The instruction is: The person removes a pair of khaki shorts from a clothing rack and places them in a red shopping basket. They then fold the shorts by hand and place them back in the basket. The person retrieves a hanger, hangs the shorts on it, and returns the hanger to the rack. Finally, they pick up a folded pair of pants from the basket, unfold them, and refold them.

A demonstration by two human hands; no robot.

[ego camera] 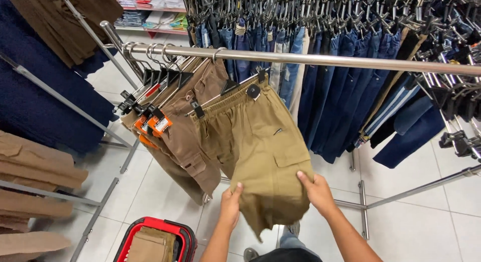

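Both hands hold the lower part of a pair of khaki cargo shorts (258, 141) that hangs by a clip hanger (228, 89) from a long metal rail (350, 60). The shorts hang near the left end of that rail, the front-most garment in a row of brown trousers (188, 124) on the same kind of hanger. The left hand (230, 207) grips the hem on its side, thumb on the front of the cloth and the other fingers tucked behind, so it pinches the fabric. The right hand (316, 192) holds the opposite edge just below the side pocket, thumb pressed on the front and fingers curled behind the cloth. The hem bunches and folds between the two hands. Behind the rail hangs a dense row of blue jeans (330, 86). Below the left hand, on the tiled floor (426, 207), stands a red shopping basket (168, 229) with a folded tan garment (150, 244) inside.
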